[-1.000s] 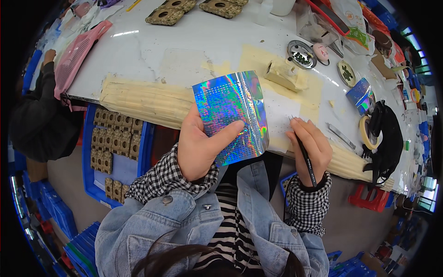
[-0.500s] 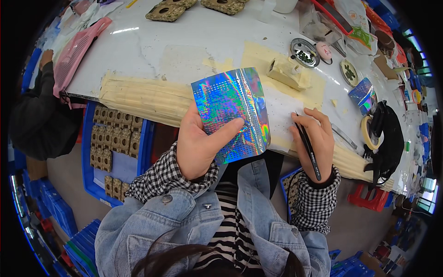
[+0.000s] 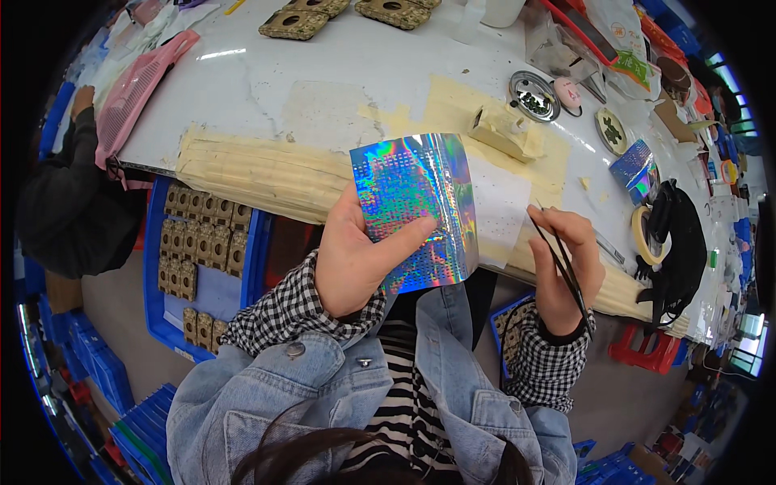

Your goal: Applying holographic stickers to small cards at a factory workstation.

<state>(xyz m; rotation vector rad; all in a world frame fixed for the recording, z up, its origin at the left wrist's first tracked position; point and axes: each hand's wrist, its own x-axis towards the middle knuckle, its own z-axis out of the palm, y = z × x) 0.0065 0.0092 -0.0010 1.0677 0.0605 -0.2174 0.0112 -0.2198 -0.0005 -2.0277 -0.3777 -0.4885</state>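
Note:
A shiny holographic sheet [image 3: 416,186], blue and silver with rows of small marks, is gripped in my left hand [image 3: 352,263], thumb laid across its front. The sheet stands tilted above the table edge. To its right, my right hand [image 3: 570,267] holds a pair of black tweezers [image 3: 567,271], their tips pointing up and away from me. Nothing I can make out sits between the tips. A white paper with tiny specks [image 3: 501,206] lies on the table between the sheet and my right hand.
A yellowish block [image 3: 505,133], a round dish of dark green bits [image 3: 533,97] and a second dish [image 3: 612,132] stand beyond. At right lie a tape roll [image 3: 647,234] and a black bag [image 3: 681,250]. A blue crate [image 3: 174,319] of camouflage-patterned pieces is below left; another person [image 3: 73,194] sits far left.
My right hand has moved to the right, away from the sheet, and the tweezers have turned in it. The holographic sheet has shifted slightly right and down in my left hand.

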